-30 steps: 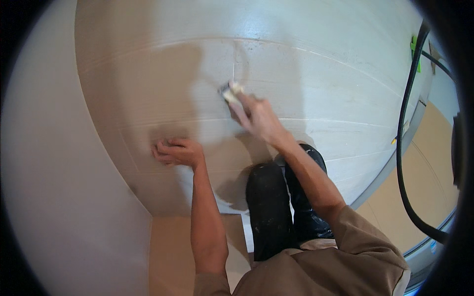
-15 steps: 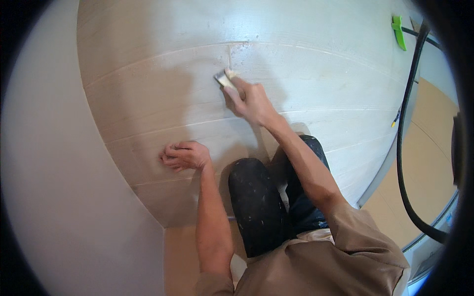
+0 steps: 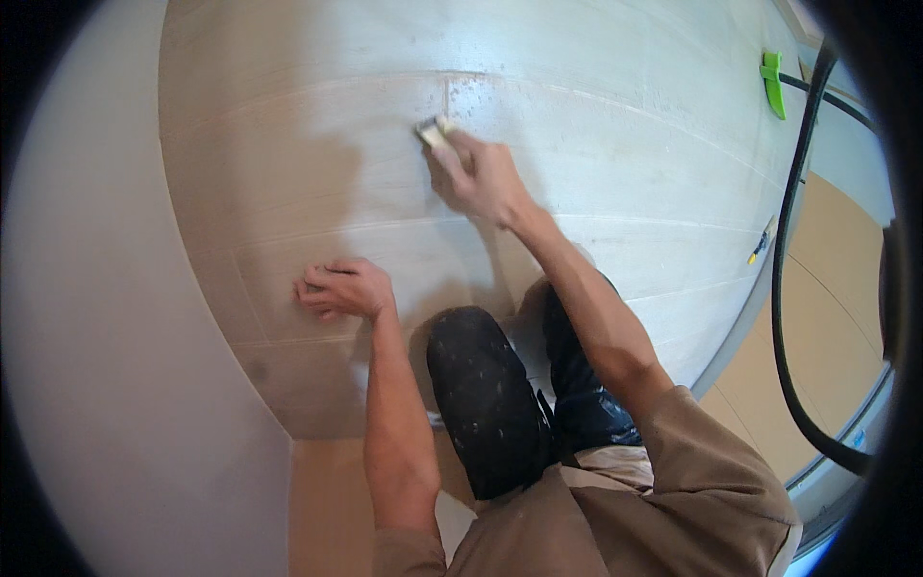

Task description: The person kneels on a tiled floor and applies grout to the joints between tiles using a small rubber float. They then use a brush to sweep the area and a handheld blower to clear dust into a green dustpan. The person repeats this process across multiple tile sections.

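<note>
My right hand [image 3: 483,178] grips a small scraper [image 3: 432,132] with a pale handle and a flat, dark-looking blade. Its blade end is at the pale wood-look tiles [image 3: 577,159], just below a short joint with wet-looking specks around it. Lower and to the left, my left hand [image 3: 343,288] is close to the tiled surface with its fingers curled in. Whether anything lies inside those fingers is hidden.
A plain white wall [image 3: 106,288] borders the tiles on the left. On the right are a green tool [image 3: 773,85], a small yellow-tipped tool [image 3: 760,242] and a looping black cable [image 3: 782,317]. My bent knees [image 3: 481,385] in dark trousers are below my hands.
My right hand and the scraper have shifted slightly up the view. My left hand has moved a little left and up, its fingers still curled. The whole view has also shifted slightly.
</note>
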A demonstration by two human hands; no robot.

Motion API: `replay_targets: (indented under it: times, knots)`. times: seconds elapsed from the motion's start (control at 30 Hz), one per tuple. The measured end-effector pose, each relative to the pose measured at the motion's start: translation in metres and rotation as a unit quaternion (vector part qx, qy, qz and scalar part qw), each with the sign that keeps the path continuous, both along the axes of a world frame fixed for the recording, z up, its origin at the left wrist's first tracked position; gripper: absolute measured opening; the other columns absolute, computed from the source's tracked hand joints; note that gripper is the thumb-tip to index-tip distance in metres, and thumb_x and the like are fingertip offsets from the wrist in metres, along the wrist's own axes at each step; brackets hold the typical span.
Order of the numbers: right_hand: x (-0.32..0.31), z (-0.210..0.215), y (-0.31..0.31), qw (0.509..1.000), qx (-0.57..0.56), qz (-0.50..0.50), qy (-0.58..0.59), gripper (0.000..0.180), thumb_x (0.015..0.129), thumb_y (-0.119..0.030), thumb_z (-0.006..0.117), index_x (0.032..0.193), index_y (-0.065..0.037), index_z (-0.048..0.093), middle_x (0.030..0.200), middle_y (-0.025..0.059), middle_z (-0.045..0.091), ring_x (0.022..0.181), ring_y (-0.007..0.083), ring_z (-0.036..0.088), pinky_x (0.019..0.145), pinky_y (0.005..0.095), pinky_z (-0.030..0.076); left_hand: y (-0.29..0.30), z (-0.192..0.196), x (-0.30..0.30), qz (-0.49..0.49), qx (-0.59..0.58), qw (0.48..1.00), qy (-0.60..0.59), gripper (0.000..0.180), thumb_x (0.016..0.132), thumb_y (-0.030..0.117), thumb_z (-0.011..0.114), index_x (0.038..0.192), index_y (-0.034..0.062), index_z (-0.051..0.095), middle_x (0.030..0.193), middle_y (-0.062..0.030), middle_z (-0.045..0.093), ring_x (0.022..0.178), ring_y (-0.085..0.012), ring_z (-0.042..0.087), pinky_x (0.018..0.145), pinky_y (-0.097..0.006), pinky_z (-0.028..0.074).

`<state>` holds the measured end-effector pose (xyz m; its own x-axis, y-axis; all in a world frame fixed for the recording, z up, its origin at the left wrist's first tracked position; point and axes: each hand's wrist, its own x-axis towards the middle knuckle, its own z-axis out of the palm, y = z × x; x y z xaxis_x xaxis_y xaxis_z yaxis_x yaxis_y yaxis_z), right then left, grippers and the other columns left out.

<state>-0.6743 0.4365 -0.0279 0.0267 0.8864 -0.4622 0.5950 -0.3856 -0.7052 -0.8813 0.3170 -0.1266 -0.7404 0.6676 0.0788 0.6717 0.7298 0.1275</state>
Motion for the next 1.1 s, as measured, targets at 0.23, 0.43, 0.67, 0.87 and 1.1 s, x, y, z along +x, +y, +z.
replay_targets:
  times: [0.23, 0.43, 0.67, 0.87, 1.1]
  knots:
    - [-0.009, 0.004, -0.114, 0.999, -0.026, 0.045, -0.001, 0.043, 0.1, -0.022, 0.067, 0.135, 0.003, 0.061, 0.079, 0.0294, 0.07, 0.064, 0.0346, 0.073, 0.064, 0.039, 0.056, 0.002, 0.005, -0.001, -0.009, 0.001, 1.0, 0.022, 0.031, 0.092, 0.019, 0.053, 0.121, 0.0102, 0.052, 0.13, -0.0178, 0.043, 0.131, -0.0382, 0.037, 0.101, -0.058, 0.029]
    - [-0.017, 0.005, -0.065, 1.0, 0.01, 0.021, 0.011, 0.044, 0.101, -0.021, 0.064, 0.136, 0.005, 0.059, 0.071, 0.0305, 0.064, 0.063, 0.0458, 0.067, 0.062, 0.0486, 0.053, 0.009, 0.012, -0.005, -0.002, 0.005, 1.0, 0.025, 0.03, 0.091, 0.019, 0.055, 0.12, 0.0121, 0.054, 0.13, -0.0161, 0.043, 0.129, -0.0371, 0.038, 0.101, -0.057, 0.03]
    - [-0.025, -0.007, -0.1, 0.998, 0.048, 0.04, 0.024, 0.039, 0.101, -0.019, 0.063, 0.13, 0.006, 0.061, 0.07, 0.0312, 0.063, 0.065, 0.0465, 0.066, 0.061, 0.0512, 0.052, 0.01, 0.009, -0.008, -0.003, 0.024, 0.999, 0.03, 0.03, 0.09, 0.02, 0.056, 0.119, 0.012, 0.056, 0.129, -0.0144, 0.045, 0.125, -0.0356, 0.041, 0.098, -0.057, 0.03]
    - [-0.043, -0.019, -0.082, 0.991, 0.124, 0.015, 0.048, 0.039, 0.098, -0.015, 0.066, 0.131, 0.005, 0.062, 0.071, 0.0314, 0.062, 0.065, 0.0479, 0.066, 0.062, 0.05, 0.052, 0.027, 0.001, -0.026, 0.002, 0.043, 0.999, 0.031, 0.028, 0.09, 0.02, 0.058, 0.117, 0.014, 0.056, 0.129, -0.0141, 0.045, 0.124, -0.0351, 0.042, 0.097, -0.055, 0.03]
    - [-0.05, -0.01, -0.075, 0.988, 0.151, 0.0, 0.037, 0.042, 0.1, -0.025, 0.064, 0.133, 0.001, 0.063, 0.08, 0.0328, 0.066, 0.074, 0.0432, 0.072, 0.065, 0.0463, 0.055, 0.024, 0.01, -0.032, 0.005, 0.045, 0.998, 0.041, 0.028, 0.089, 0.02, 0.058, 0.116, 0.0145, 0.056, 0.128, -0.013, 0.047, 0.125, -0.0338, 0.042, 0.098, -0.054, 0.03]
